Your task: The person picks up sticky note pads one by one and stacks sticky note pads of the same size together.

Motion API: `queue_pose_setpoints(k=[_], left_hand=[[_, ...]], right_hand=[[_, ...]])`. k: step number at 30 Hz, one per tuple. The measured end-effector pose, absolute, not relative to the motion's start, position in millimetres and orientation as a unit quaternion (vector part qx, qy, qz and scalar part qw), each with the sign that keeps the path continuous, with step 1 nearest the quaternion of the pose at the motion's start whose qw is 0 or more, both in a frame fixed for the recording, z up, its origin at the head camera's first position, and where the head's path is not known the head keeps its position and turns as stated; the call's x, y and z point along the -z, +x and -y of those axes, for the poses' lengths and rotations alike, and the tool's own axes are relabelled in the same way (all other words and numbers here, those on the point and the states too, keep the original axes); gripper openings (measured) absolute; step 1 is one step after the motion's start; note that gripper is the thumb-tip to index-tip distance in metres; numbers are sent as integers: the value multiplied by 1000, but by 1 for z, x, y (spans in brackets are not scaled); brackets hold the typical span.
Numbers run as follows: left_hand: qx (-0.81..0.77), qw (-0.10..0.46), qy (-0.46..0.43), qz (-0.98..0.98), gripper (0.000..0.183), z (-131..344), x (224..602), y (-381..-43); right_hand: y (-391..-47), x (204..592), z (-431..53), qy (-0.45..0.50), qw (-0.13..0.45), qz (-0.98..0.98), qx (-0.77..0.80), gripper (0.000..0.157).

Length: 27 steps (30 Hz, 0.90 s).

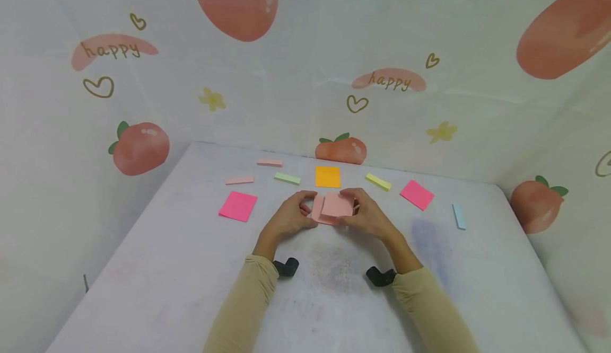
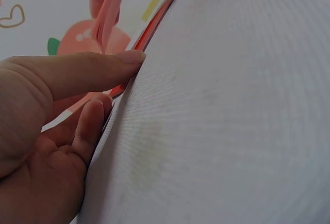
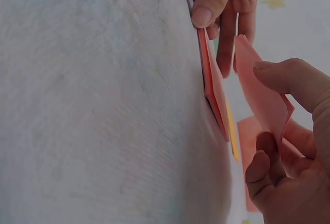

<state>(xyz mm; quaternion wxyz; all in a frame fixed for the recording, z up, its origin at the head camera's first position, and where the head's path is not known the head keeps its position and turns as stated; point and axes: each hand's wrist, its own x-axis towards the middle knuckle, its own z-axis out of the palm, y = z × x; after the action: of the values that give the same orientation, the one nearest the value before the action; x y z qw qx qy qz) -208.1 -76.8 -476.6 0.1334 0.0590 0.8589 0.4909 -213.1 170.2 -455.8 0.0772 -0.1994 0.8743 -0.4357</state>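
Near the middle of the table, a light pink sticky note pad (image 1: 317, 210) lies on the white surface. My left hand (image 1: 290, 215) pinches that pad between thumb and fingers at its left side. Over it, my right hand (image 1: 373, 218) holds a second light pink sticky note pad (image 1: 338, 205) by its edges, thumb on the near side. In the right wrist view, the upper pad (image 3: 262, 92) is tilted and a gap separates it from the lower pad (image 3: 215, 90). The upper pad hides much of the lower one in the head view.
Bright pink square notes lie left (image 1: 238, 206) and right (image 1: 417, 194), with an orange square note (image 1: 328, 177) behind the hands. Narrow strips are around them: two pale pink (image 1: 270, 162), one green (image 1: 287, 178), one yellow (image 1: 378, 182), one blue (image 1: 459, 217). A printed curtain (image 1: 296, 77) backs the table.
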Motion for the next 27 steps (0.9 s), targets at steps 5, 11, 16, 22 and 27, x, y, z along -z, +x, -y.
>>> queue_pose_setpoints(k=[5, 11, 16, 22, 27], left_hand=[[-494, 134, 62, -857, 79, 77, 476, -208], [-500, 122, 73, -854, 79, 77, 479, -208], [-502, 116, 76, -853, 79, 78, 480, -209], [-504, 114, 77, -853, 80, 79, 483, -211], [-501, 112, 82, -854, 80, 78, 483, -210]], right_hand=[[-218, 462, -164, -198, 88, -872, 439, 68], [-219, 467, -156, -199, 105, -868, 442, 71], [-220, 468, -151, -209, 108, -870, 433, 71], [-220, 465, -148, -205, 128, -869, 431, 70], [-220, 464, -148, -206, 143, -867, 430, 71]])
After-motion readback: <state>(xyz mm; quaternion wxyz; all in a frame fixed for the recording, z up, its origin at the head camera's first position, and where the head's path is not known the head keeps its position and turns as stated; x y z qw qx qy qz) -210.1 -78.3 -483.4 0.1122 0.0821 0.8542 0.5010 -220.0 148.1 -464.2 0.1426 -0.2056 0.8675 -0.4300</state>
